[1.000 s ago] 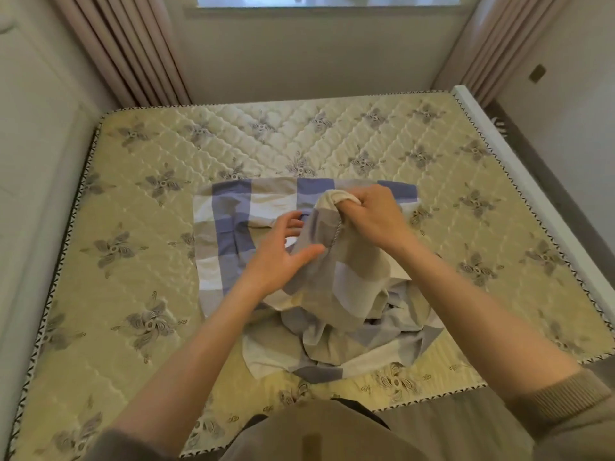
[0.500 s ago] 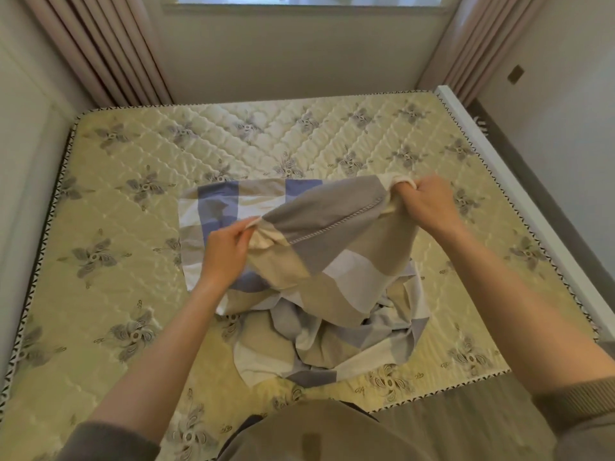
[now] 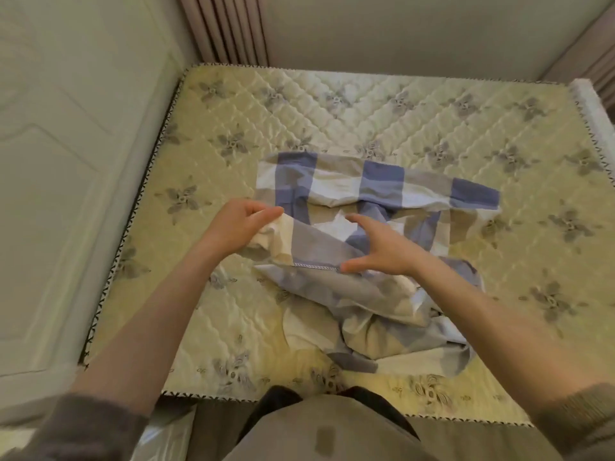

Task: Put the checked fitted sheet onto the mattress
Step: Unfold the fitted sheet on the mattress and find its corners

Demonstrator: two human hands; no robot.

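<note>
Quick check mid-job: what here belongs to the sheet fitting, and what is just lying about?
Job: checked fitted sheet; mattress; left hand, gripping the sheet; right hand, open, thumb at the stitched hem.
Just there: curtain; white bed rail; white panel at the left.

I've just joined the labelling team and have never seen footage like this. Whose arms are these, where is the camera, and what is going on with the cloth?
There is no machine here. These are a person's two bare arms, filmed by one wide-angle camera worn on the head, looking forward and down. The person stands at one edge of a quilted mattress. On it lies a checked fitted sheet, bunched and partly folded, not spread out. The left hand grips a cream corner of it. The right hand is open, with fingers spread over the cloth and the thumb by the stitched hem. A curtain hangs behind the bed.
</note>
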